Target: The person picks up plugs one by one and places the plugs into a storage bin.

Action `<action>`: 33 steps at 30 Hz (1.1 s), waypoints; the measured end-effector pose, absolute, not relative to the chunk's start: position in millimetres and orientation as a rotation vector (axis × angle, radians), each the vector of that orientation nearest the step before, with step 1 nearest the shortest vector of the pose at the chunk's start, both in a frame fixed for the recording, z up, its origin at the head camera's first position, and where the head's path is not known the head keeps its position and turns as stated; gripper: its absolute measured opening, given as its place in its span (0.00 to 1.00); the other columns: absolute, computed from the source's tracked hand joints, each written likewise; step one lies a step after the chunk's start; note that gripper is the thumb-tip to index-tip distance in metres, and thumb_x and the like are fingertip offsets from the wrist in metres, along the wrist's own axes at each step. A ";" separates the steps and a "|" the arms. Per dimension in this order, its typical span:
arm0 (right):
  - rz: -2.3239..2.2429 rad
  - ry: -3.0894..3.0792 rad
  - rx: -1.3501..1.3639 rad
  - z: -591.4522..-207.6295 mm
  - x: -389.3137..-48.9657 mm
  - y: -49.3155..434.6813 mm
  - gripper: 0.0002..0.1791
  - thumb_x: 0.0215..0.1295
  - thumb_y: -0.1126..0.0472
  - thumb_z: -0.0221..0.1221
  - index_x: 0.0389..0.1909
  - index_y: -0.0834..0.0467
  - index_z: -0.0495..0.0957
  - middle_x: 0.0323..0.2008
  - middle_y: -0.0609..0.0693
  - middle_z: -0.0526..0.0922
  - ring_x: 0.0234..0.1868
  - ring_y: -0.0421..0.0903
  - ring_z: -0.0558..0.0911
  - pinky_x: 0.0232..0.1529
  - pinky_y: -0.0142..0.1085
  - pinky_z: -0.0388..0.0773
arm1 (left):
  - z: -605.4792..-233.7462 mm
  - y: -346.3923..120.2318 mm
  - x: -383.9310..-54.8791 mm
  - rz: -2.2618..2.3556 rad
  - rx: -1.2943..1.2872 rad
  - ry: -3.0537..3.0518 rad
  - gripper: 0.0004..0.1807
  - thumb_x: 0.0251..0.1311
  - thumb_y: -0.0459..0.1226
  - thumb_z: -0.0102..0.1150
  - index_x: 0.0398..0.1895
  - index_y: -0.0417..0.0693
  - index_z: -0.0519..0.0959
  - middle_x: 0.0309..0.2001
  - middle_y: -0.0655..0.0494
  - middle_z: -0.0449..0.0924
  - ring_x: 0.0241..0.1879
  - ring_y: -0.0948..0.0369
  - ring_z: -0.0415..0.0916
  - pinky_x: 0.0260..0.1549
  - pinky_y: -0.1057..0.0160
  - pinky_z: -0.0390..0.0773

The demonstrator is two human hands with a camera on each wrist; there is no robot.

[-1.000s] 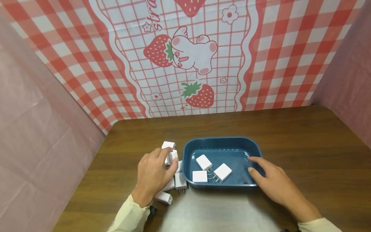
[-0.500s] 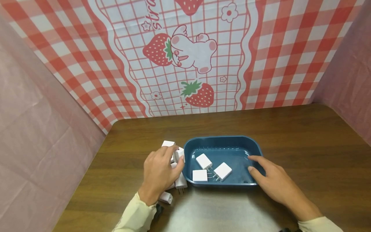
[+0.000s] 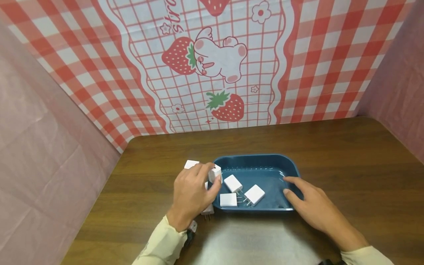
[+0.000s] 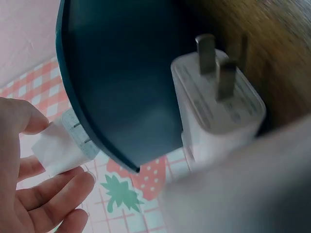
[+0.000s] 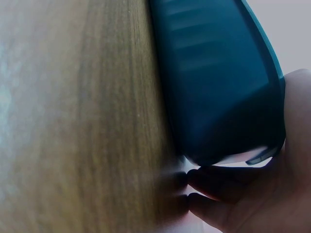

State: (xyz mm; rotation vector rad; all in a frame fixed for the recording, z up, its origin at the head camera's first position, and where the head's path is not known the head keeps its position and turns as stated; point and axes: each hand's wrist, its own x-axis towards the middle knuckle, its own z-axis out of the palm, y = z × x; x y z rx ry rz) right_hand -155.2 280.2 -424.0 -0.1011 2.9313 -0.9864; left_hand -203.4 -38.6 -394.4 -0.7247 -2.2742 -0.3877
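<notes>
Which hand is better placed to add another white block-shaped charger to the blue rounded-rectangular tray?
Likely the left hand: it pinches a white, block-shaped charger by the left rim of the blue, rounded-rectangular tray. The right hand is at the tray's opposite end and holds no charger.

A tray (image 3: 275, 178) sits on the surface (image 3: 344, 154). In it lie three chargers: the upper charger (image 3: 233, 183) at the tray's nine o'clock, the lower charger (image 3: 228, 200) at eight with prongs toward three, the middle charger (image 3: 255, 194) at six with prongs toward eight. The left hand (image 3: 191, 191) is outside at nine o'clock, a held charger (image 3: 215, 173) between its fingers above the rim. From that hand, a far charger (image 3: 191, 164) lies at twelve. Just beside the tray at eight is an outer charger (image 3: 208, 210). The right hand (image 3: 313, 209) is at four, its fingers over the rim at three. A cloth (image 3: 258, 73) stands behind, at twelve.
</notes>
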 end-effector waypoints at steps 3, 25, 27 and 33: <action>-0.987 2.938 -0.105 -423.5 -155.4 280.2 0.30 0.74 0.42 0.51 0.70 0.55 0.69 0.67 0.65 0.70 0.66 0.69 0.68 0.58 0.69 0.63 | -394.0 -31.3 -202.1 -0.365 -0.751 -2.291 0.18 0.60 0.51 0.62 0.45 0.48 0.84 0.36 0.55 0.86 0.32 0.58 0.82 0.30 0.57 0.80; -0.974 2.917 -0.095 -421.3 -156.8 280.0 0.31 0.75 0.42 0.50 0.70 0.56 0.68 0.68 0.66 0.69 0.66 0.70 0.68 0.58 0.70 0.63 | -403.2 16.0 -193.7 -0.331 -0.897 -2.236 0.15 0.58 0.49 0.63 0.43 0.52 0.84 0.36 0.58 0.84 0.34 0.61 0.82 0.27 0.61 0.76; -0.972 2.925 -0.096 -421.5 -156.7 280.0 0.31 0.75 0.42 0.51 0.70 0.56 0.69 0.68 0.66 0.69 0.66 0.70 0.68 0.58 0.69 0.63 | -403.5 20.2 -193.1 -0.334 -0.909 -2.231 0.14 0.58 0.49 0.63 0.43 0.53 0.84 0.35 0.59 0.83 0.32 0.61 0.82 0.26 0.61 0.75; -0.982 2.948 -0.118 -423.8 -155.6 279.9 0.30 0.74 0.43 0.52 0.69 0.56 0.70 0.66 0.66 0.71 0.65 0.69 0.70 0.57 0.69 0.64 | -405.5 33.1 -189.7 -0.340 -0.942 -2.239 0.14 0.60 0.50 0.62 0.42 0.54 0.83 0.34 0.61 0.83 0.30 0.62 0.81 0.27 0.61 0.76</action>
